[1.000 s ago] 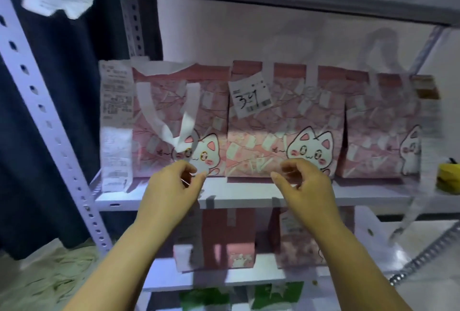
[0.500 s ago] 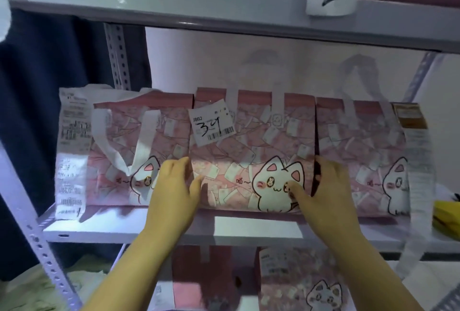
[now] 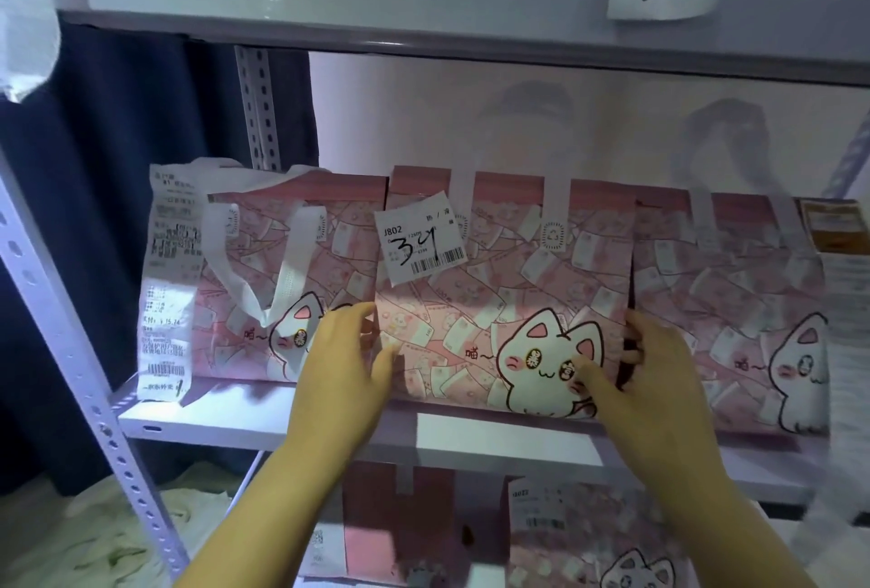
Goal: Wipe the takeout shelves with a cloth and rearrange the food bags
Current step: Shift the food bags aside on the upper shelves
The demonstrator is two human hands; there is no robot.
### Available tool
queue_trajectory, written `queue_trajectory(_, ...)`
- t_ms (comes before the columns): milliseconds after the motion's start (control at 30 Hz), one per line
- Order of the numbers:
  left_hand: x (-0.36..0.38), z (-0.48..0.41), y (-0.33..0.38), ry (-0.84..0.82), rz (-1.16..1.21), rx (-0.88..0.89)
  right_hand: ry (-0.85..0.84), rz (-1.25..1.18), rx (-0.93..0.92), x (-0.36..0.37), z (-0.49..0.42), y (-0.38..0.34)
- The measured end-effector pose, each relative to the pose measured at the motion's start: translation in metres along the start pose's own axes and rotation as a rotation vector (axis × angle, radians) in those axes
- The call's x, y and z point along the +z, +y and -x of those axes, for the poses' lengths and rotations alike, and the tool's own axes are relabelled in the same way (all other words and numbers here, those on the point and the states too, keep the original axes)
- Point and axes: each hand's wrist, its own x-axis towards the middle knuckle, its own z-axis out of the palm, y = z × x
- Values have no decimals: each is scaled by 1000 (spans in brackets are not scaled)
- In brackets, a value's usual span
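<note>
Middle bag (image 3: 494, 305) stands on shelf (image 3: 263, 422) between left bag (image 3: 263, 305) and right bag (image 3: 729, 328). Left hand (image 3: 346, 371) grips its edge at 8 o'clock, right hand (image 3: 659, 380) at 4 o'clock, fingers (image 3: 358, 319) curled round. Likely light, soft-sided, crushable; hold low at sides.

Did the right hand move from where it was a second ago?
Yes. The right hand went up from the shelf's front edge to the middle bag's right side, which it now grips.
</note>
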Motion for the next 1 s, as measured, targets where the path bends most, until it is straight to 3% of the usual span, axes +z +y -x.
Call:
queue_trajectory(133, -5, 1, 0, -17, -14, 0, -24, -47, 2, -3, 1, -1)
queue_trajectory(567, -18, 10, 34, -144, 74, 165, 182, -23, 44, -42, 42, -3)
queue_trajectory(1000, 57, 40, 117, -259, 139, 296, 280, 77, 139, -124, 41, 77)
